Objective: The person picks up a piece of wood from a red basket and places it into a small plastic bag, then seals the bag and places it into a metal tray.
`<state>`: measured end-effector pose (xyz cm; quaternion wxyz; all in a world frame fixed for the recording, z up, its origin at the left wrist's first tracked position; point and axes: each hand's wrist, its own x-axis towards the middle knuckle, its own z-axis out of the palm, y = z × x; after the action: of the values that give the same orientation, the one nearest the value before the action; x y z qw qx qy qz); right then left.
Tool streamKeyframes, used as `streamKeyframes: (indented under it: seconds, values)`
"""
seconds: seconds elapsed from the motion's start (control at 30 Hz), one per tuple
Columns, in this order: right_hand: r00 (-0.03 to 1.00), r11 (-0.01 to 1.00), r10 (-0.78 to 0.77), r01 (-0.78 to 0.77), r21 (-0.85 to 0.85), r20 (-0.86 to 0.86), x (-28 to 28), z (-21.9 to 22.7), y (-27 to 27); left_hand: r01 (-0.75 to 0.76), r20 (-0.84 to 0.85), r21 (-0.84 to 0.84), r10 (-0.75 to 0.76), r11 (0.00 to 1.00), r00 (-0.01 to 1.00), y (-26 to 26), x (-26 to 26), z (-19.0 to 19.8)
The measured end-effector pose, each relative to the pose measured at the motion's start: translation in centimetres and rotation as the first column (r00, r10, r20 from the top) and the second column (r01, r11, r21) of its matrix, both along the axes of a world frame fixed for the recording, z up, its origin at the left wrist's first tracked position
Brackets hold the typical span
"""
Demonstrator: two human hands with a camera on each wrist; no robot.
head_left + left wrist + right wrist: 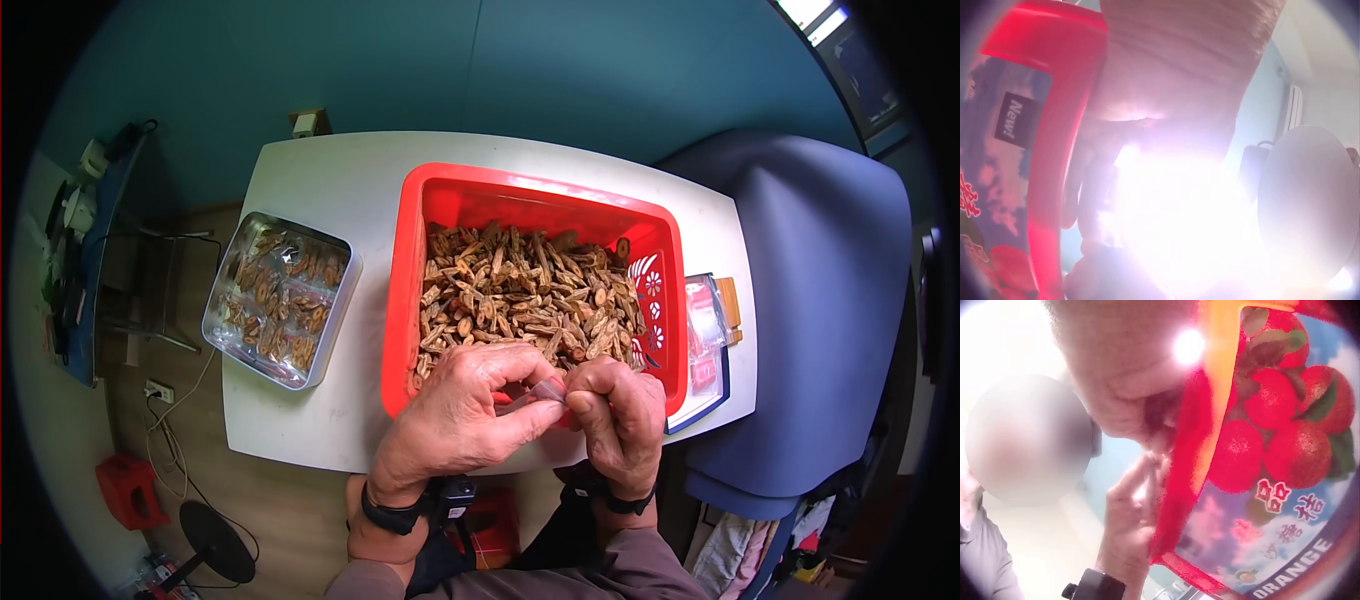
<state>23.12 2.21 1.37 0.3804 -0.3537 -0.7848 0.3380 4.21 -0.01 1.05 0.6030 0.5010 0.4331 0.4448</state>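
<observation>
A small clear plastic bag [547,389] is stretched between both hands at the front rim of a red basket [400,300]. My left hand [465,410] pinches its left part between thumb and fingers. With curled fingers and thumb, my right hand [622,415] pinches the bag's other end. Inside the basket lies a heap of dried brown root slices [530,295], just beyond the hands. Glare washes out much of the left wrist view, hiding the left fingers. The right wrist view shows the fingertips of both hands meeting beside the basket's printed side [1272,444].
On the white table [330,160], a metal tin [350,290] at the left holds several filled clear bags. To the right of the basket, clear and red plastic packs [705,320] lie on a dark-edged tray. A blue-grey covered piece [810,300] stands against the table's right side.
</observation>
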Motion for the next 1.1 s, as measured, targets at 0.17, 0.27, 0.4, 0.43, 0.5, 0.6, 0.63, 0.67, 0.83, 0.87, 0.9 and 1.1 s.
streamKeyframes:
  seconds: [0.17,0.27,0.4,0.43,0.5,0.6,0.63,0.67,0.83,0.87,0.9,1.1]
  values:
    - [0.999,0.999,0.033,-0.033,0.005,0.004,-0.2,-0.2,-0.1,0.018,-0.028,0.074,-0.016,0.997,0.999,0.0,-0.4,-0.6]
    - [1.0,1.0,0.01,-0.01,-0.015,-0.001,-0.3,-0.1,-0.3,-0.01,0.033,0.06,0.008,0.998,0.999,-0.1,-0.1,-0.5]
    - [0.999,0.993,-0.044,0.043,-0.107,-0.003,0.0,0.1,-0.4,-0.039,0.04,0.052,0.037,0.998,0.998,0.1,-0.2,-0.1]
    - [0.999,0.993,-0.045,0.044,-0.107,-0.002,0.0,0.1,-0.4,-0.038,0.04,0.053,0.036,0.998,0.999,0.0,-0.2,0.1]
    - [0.999,0.993,-0.035,0.033,-0.112,-0.015,-0.1,-0.1,-0.4,-0.075,0.113,-0.064,0.082,0.995,0.99,-0.1,-0.1,0.5]
    - [1.0,0.996,-0.028,0.027,-0.086,-0.009,-0.2,0.0,-0.3,-0.048,0.022,0.026,0.047,0.999,0.999,0.0,-0.4,-0.1]
    - [1.0,0.996,-0.028,0.028,-0.086,-0.009,-0.3,0.0,-0.3,-0.047,0.022,0.026,0.046,0.999,0.999,0.0,-0.5,-0.1]
    - [0.999,0.991,-0.032,0.028,-0.134,-0.028,-0.3,0.1,-0.3,-0.049,0.028,-0.012,0.049,0.999,0.998,0.0,-0.5,-0.2]
    - [0.999,0.985,-0.021,0.015,-0.174,-0.03,-0.3,0.6,-0.1,-0.051,0.11,-0.135,0.066,0.99,0.992,-0.1,-0.5,0.1]
    - [1.0,0.989,-0.018,0.014,-0.147,-0.025,-0.3,0.4,-0.1,-0.054,0.118,-0.14,0.071,0.989,0.99,-0.1,-0.4,0.1]
    - [1.0,0.993,-0.016,0.014,-0.119,-0.019,-0.3,0.3,-0.1,-0.056,0.126,-0.146,0.075,0.988,0.989,-0.1,-0.4,0.2]
    - [0.998,0.995,-0.025,0.019,-0.095,-0.053,-0.4,-0.2,-0.1,-0.025,0.06,-0.074,0.029,0.997,0.998,0.0,-0.6,-0.1]
